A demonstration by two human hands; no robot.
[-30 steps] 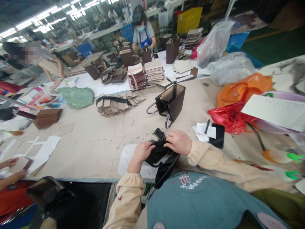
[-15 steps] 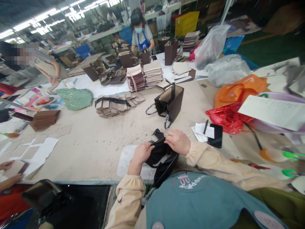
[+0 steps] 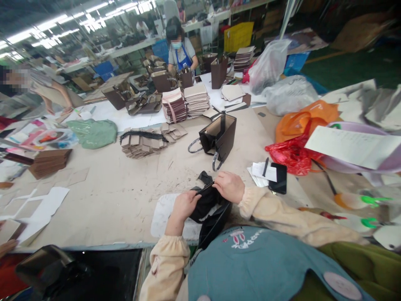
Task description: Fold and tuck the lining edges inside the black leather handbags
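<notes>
My left hand (image 3: 184,205) pinches one end of the top edge of a black fabric piece (image 3: 204,207), which looks like a bag lining. The other end of that edge is gripped by my right hand (image 3: 230,186), fingers closed. Between the hands the edge is stretched, while the rest hangs in folds toward my apron. Under it, partly covered, lies a white board (image 3: 161,215). A small black scrap (image 3: 205,177) sits just beyond my fingers. Farther out stands a dark brown handbag (image 3: 228,136) with wrapped handles, its top open.
A phone (image 3: 280,179) and paper slips lie to the right, near a red plastic bag (image 3: 290,156) and glue bottles (image 3: 346,200). Brown card pieces (image 3: 142,144) and stacked panels (image 3: 196,100) are farther back. Co-workers stand across the table and at left.
The whole view has shifted slightly. My hands keep hold of the black fabric's edge, which looks pressed flatter together now. At far left, a co-worker's hands have moved.
</notes>
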